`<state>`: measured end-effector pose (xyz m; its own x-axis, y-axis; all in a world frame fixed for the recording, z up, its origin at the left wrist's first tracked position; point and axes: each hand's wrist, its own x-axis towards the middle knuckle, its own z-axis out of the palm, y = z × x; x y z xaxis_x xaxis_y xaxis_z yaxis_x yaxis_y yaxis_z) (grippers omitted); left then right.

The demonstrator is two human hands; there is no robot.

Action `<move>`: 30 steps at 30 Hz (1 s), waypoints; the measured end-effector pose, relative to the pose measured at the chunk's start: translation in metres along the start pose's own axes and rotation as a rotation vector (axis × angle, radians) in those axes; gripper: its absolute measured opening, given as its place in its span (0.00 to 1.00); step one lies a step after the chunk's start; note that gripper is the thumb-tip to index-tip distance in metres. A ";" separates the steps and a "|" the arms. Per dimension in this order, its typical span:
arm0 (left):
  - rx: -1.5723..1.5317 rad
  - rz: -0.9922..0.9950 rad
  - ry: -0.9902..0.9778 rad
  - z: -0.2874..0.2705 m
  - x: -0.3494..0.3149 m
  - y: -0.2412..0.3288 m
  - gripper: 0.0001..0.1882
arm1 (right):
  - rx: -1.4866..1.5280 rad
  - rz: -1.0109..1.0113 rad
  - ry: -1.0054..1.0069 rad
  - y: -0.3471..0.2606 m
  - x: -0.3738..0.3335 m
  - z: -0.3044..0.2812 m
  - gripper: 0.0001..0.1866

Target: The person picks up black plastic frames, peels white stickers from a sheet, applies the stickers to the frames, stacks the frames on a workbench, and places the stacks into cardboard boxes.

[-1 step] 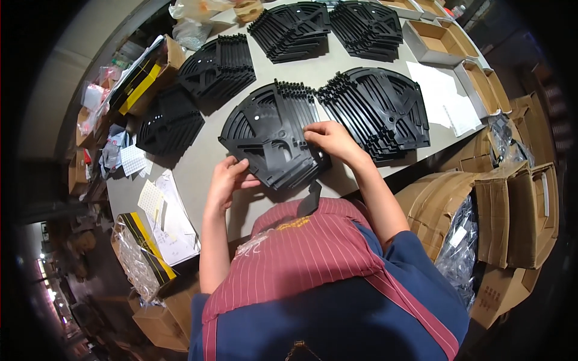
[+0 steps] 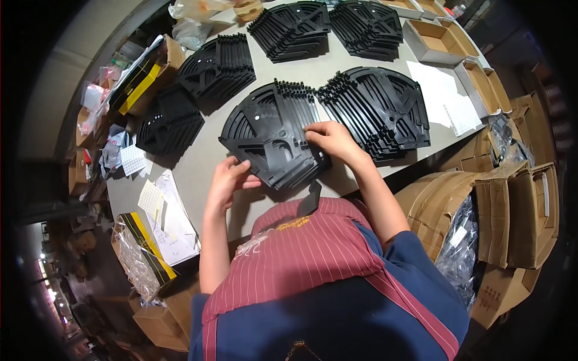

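Note:
A fanned stack of black fan-shaped plastic plates lies in the middle of the grey table, just in front of me. My left hand holds the stack's near left corner, fingers curled on the edge. At the stack's right side, my right hand lies on top with its fingertips pinching the topmost plate. A loose black strip hangs over the table's near edge below the stack.
More stacks of the same black plates lie to the right, at the back and to the left. White sheets and open small boxes sit far right. Cardboard cartons stand beside the table; label sheets lie left.

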<state>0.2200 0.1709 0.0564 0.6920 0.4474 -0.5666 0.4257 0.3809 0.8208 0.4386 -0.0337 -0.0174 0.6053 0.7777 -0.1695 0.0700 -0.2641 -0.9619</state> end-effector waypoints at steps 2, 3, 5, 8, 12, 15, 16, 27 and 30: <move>0.115 -0.013 -0.025 0.002 -0.001 0.000 0.09 | -0.185 0.021 0.110 -0.024 -0.013 -0.002 0.16; 0.114 -0.016 -0.022 -0.001 0.002 -0.004 0.09 | -0.384 -0.194 0.268 -0.019 -0.013 -0.001 0.15; 0.113 -0.006 -0.007 -0.005 0.011 -0.015 0.10 | -0.482 -0.324 0.474 -0.014 -0.013 -0.006 0.14; 0.093 -0.017 0.002 -0.002 0.016 -0.021 0.11 | -0.331 -0.012 0.367 -0.010 -0.015 -0.014 0.18; -0.097 0.021 0.029 0.015 0.014 -0.028 0.13 | -0.428 0.077 0.267 0.016 -0.008 -0.001 0.27; -0.205 0.011 0.025 0.014 0.020 -0.038 0.15 | -0.325 0.125 0.221 0.010 0.000 0.016 0.24; -0.214 0.012 0.050 0.017 0.022 -0.043 0.16 | -0.345 0.040 0.267 0.020 0.004 0.024 0.24; -0.318 0.075 0.124 0.002 0.013 -0.061 0.21 | -0.502 -0.086 0.149 0.014 0.027 0.033 0.31; -0.372 0.001 0.129 -0.009 0.014 -0.063 0.17 | -0.302 -0.033 -0.028 0.020 0.036 0.019 0.29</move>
<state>0.1976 0.1609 -0.0040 0.6031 0.5372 -0.5897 0.1678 0.6372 0.7522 0.4472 0.0001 -0.0471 0.5767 0.8033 -0.1491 0.3245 -0.3927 -0.8605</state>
